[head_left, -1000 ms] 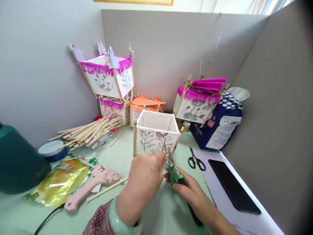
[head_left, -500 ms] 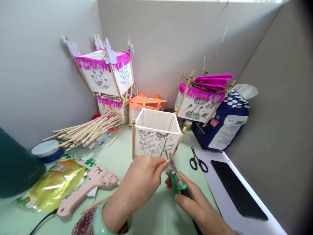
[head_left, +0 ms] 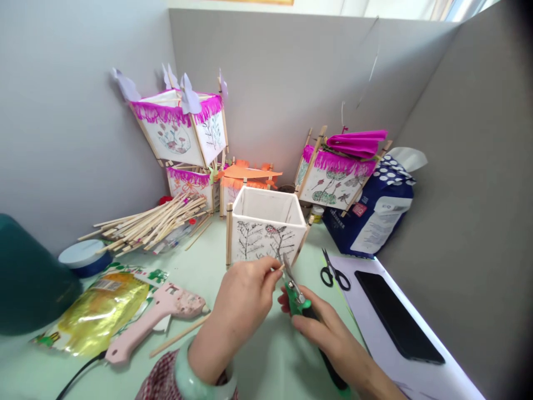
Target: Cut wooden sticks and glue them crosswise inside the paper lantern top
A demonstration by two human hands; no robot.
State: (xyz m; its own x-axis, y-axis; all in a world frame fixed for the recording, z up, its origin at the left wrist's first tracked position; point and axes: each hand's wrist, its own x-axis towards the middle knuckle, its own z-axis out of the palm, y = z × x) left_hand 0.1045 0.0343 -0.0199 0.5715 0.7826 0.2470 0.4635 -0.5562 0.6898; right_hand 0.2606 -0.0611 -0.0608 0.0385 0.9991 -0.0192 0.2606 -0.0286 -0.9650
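My left hand [head_left: 245,291] pinches a thin wooden stick [head_left: 179,336]. Its short tip shows past my fingertips, and a longer length comes out behind my wrist towards the glue gun. My right hand [head_left: 322,319] is wrapped round green-and-black pruning shears [head_left: 298,300], whose metal blades point away from me, right at the stick's tip. Whether the blades touch the wood I cannot tell. Just beyond both hands stands a white square lantern [head_left: 266,236] with open top, wooden corner posts and dark printed branches; my left hand covers part of its bottom edge.
A pink glue gun [head_left: 154,319] lies left, beside a yellow packet [head_left: 104,311] and a pile of sticks [head_left: 158,222]. Black scissors [head_left: 334,275] and a phone [head_left: 397,316] lie right. Decorated lanterns [head_left: 175,133] and a blue tissue pack [head_left: 375,216] stand behind.
The view has tilted up a little and shifted. The shear blades look closer together around the stick's tip. Both hands keep their holds.
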